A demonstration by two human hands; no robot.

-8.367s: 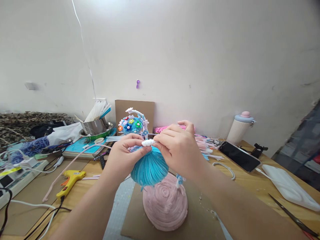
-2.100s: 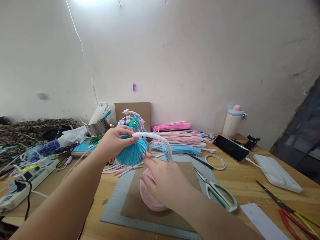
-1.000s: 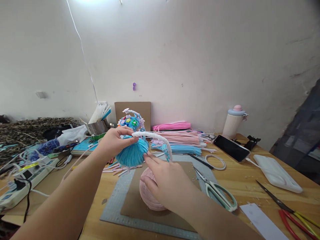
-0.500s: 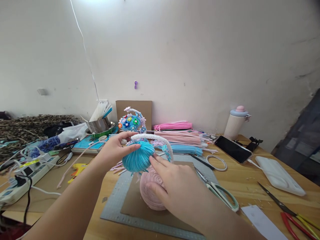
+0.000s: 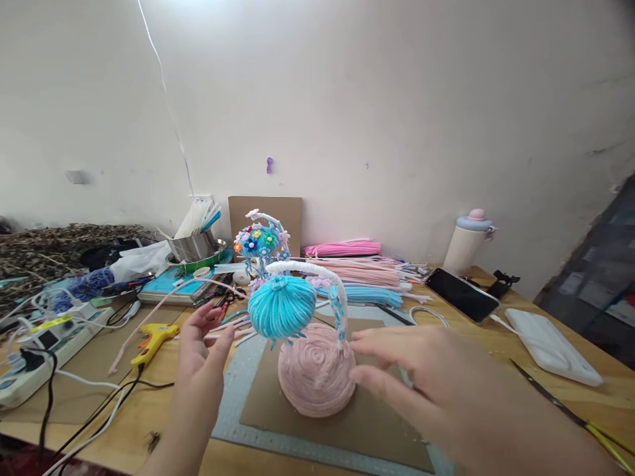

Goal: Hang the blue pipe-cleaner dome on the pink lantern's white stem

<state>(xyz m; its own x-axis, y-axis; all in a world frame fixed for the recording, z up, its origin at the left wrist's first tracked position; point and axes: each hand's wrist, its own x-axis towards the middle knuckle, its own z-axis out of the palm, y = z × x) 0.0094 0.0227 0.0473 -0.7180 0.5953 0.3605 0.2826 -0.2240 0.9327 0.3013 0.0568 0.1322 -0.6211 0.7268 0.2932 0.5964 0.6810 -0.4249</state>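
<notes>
A blue fluffy ball-like shade (image 5: 282,307) hangs from a curved white stem (image 5: 317,270) that rises from a round pink coiled base (image 5: 317,370). Small blue and white pieces wrap the stem's lower part. My left hand (image 5: 203,350) is to the left of the blue shade, fingers apart, holding nothing. Just right of the pink base, my right hand (image 5: 411,370) has its fingers stretched towards the stem's foot, blurred a little and holding nothing. Behind stands a similar piece (image 5: 258,241) covered in colourful flowers.
Brown cardboard (image 5: 387,430) lies under the base on a grey cutting mat (image 5: 233,403). A yellow glue gun (image 5: 156,340) and power strip (image 5: 59,357) are left. Fuzzy stems (image 5: 352,271) lie behind; a phone (image 5: 464,294), bottle (image 5: 466,244) and white power bank (image 5: 553,347) stand right.
Both hands have come off the blue shade, the left moving down and left, the right moving right. The shade now hangs untouched, and the pink base is fully in view.
</notes>
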